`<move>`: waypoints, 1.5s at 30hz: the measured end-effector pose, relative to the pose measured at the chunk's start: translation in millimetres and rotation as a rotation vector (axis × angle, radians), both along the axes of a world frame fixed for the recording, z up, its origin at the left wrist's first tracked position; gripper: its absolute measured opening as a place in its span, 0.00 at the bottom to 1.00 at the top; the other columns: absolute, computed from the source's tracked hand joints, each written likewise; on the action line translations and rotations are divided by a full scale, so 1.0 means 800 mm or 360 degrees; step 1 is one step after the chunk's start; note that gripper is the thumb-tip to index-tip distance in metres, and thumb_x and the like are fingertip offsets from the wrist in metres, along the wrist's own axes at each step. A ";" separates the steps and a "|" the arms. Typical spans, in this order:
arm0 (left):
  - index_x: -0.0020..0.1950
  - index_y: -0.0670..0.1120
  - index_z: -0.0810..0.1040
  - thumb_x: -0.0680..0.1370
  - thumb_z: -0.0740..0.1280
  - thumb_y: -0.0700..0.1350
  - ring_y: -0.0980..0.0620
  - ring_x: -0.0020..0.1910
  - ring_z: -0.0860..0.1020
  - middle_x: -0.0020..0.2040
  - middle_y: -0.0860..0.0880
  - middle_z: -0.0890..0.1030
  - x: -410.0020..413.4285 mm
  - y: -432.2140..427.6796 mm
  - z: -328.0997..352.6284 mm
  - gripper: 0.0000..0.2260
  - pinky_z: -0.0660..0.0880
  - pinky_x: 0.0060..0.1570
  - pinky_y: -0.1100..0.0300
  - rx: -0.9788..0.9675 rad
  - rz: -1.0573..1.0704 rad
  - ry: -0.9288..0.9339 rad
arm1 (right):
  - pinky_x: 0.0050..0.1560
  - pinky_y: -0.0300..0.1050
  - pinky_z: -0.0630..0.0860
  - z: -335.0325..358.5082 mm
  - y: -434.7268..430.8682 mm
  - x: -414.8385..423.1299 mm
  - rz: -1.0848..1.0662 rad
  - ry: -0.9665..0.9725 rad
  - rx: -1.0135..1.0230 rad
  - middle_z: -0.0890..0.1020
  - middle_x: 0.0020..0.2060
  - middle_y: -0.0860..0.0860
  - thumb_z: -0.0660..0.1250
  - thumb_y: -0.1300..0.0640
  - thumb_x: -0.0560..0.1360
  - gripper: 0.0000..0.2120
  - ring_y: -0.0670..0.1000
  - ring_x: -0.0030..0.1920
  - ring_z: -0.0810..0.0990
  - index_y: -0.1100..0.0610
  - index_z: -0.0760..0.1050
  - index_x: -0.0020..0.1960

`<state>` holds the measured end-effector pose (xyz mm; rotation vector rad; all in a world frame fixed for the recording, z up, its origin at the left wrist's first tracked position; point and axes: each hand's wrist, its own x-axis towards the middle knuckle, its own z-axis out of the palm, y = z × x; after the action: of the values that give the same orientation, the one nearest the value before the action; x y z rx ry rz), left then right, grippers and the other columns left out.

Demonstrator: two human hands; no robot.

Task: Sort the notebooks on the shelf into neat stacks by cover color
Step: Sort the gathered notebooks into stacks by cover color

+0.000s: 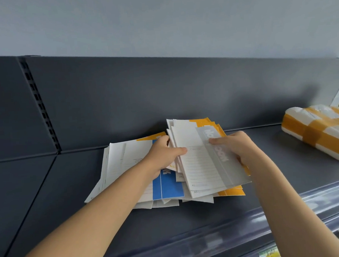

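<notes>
A loose pile of thin notebooks lies on the dark grey shelf (189,219). On top of the right part sits a grey-striped notebook (204,165) with a white lined panel. My left hand (164,156) grips its left edge, thumb on the cover. My right hand (236,146) holds its right side, thumb pressed on the grey stripe. Orange notebooks (232,192) stick out beneath it at the back and front right. A blue notebook (167,185) lies under my left wrist, over several white-backed notebooks (119,162) fanned to the left.
A bundle wrapped in white plastic and brown tape (320,134) lies on the shelf at the right. The shelf's dark back panel (163,97) rises just behind the pile. A clear price rail (287,218) runs along the front edge.
</notes>
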<state>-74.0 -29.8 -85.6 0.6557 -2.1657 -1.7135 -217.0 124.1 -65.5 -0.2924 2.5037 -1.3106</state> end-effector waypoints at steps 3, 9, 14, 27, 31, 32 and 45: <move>0.61 0.43 0.77 0.76 0.68 0.36 0.49 0.54 0.81 0.56 0.47 0.82 -0.001 -0.007 0.002 0.14 0.78 0.54 0.53 0.0198 0.0093 0.0034 | 0.42 0.50 0.77 0.002 -0.003 -0.001 -0.0005 0.0185 0.0245 0.80 0.42 0.61 0.73 0.43 0.69 0.23 0.54 0.37 0.77 0.64 0.77 0.48; 0.44 0.39 0.80 0.77 0.64 0.33 0.54 0.28 0.82 0.33 0.47 0.84 0.023 -0.041 0.035 0.06 0.74 0.25 0.67 0.0582 0.0048 -0.0042 | 0.27 0.40 0.59 -0.008 -0.018 0.013 0.0018 0.0427 0.0563 0.67 0.26 0.51 0.58 0.39 0.78 0.26 0.49 0.28 0.66 0.57 0.62 0.31; 0.44 0.37 0.78 0.80 0.58 0.36 0.55 0.27 0.80 0.31 0.46 0.82 0.040 -0.072 0.049 0.11 0.76 0.27 0.67 0.0693 -0.0062 -0.0046 | 0.39 0.43 0.66 -0.011 -0.026 0.016 0.0090 0.0477 0.0747 0.74 0.35 0.55 0.52 0.43 0.80 0.24 0.57 0.43 0.71 0.62 0.70 0.38; 0.53 0.40 0.80 0.77 0.65 0.38 0.48 0.37 0.82 0.45 0.43 0.85 0.037 -0.063 0.037 0.07 0.77 0.30 0.61 0.0425 0.0064 -0.0340 | 0.55 0.53 0.76 0.000 -0.037 0.022 0.0047 -0.0246 -0.0010 0.75 0.61 0.57 0.74 0.47 0.70 0.36 0.60 0.57 0.76 0.60 0.63 0.70; 0.56 0.41 0.80 0.78 0.66 0.39 0.48 0.39 0.83 0.47 0.43 0.85 0.034 -0.065 0.032 0.08 0.78 0.31 0.60 0.0385 0.0025 -0.0348 | 0.57 0.54 0.76 -0.004 -0.035 0.027 0.0135 -0.0413 -0.0096 0.80 0.51 0.54 0.76 0.47 0.67 0.24 0.56 0.50 0.80 0.55 0.72 0.56; 0.55 0.41 0.80 0.78 0.66 0.39 0.48 0.39 0.83 0.47 0.44 0.85 0.034 -0.066 0.032 0.08 0.78 0.32 0.60 0.0385 0.0024 -0.0345 | 0.54 0.54 0.77 -0.002 -0.035 0.030 0.0144 -0.0442 -0.0132 0.80 0.48 0.53 0.76 0.48 0.68 0.19 0.55 0.47 0.80 0.54 0.72 0.51; 0.49 0.38 0.80 0.80 0.62 0.41 0.48 0.31 0.84 0.37 0.44 0.85 0.059 -0.093 0.049 0.08 0.78 0.27 0.60 0.0647 -0.0085 -0.0310 | 0.49 0.56 0.80 0.017 -0.003 0.015 0.0028 -0.0285 -0.0331 0.84 0.46 0.57 0.73 0.55 0.72 0.17 0.59 0.44 0.83 0.59 0.77 0.58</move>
<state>-26.7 -104.5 -46.6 0.9061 -1.9801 -2.2297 -205.1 121.7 -51.6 -0.2308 2.2177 -1.5210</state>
